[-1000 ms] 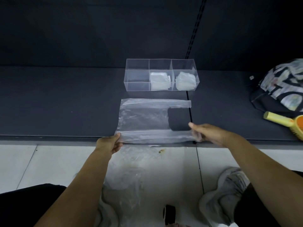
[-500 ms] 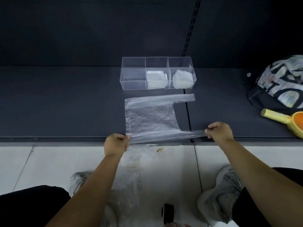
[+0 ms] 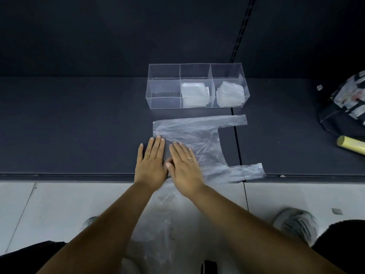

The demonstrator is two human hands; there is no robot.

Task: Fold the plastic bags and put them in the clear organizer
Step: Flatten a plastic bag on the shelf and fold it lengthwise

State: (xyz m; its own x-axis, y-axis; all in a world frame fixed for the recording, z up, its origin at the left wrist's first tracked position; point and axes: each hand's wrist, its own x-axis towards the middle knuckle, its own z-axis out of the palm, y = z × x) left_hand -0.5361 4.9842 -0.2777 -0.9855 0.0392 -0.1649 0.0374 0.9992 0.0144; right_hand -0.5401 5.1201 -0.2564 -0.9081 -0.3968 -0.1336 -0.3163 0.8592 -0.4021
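Observation:
A clear plastic bag (image 3: 201,135) lies flat on the dark shelf (image 3: 79,125), its two handles pointing right. My left hand (image 3: 151,162) lies flat with straight fingers at the bag's left edge. My right hand (image 3: 184,165) presses flat on the bag beside it, the thumbs close together. Behind the bag stands the clear organizer (image 3: 164,101) with three compartments. A folded bag (image 3: 194,94) fills the middle one, another folded bag (image 3: 230,94) the right one. The left compartment holds nothing.
More clear plastic bags (image 3: 158,230) lie on the pale floor below the shelf's front edge, between my shoes. A patterned bag (image 3: 347,99) and a yellow-handled brush (image 3: 350,145) sit at the shelf's right end.
Both hands let go of the bag's near corners and came together, now flat on the bag's left part. The bag lies spread on the shelf.

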